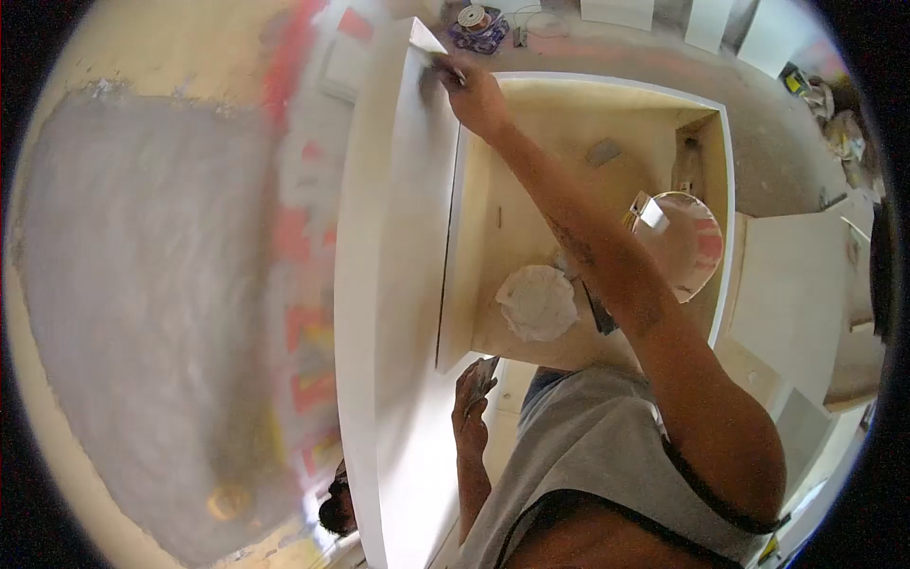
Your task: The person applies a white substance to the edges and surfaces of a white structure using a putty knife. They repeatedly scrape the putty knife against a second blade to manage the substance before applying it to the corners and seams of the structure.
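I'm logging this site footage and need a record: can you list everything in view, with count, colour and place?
panel: one, white, centre, running top to bottom
cabinet: one, pale wood inside with white edges, right of the panel
bucket: one, clear, inside the cabinet
round lid: one, white, inside the cabinet, left of the bucket
wall patch: one, grey, left
boards: several, pale, far right
wire spool: one, on the floor at top
scraper: one, held against the panel's top end; colour unclear
tool: one, dark, in the lower hand; kind unclear
right hand: one, gripping the scraper
left hand: one, low centre, holding the tool
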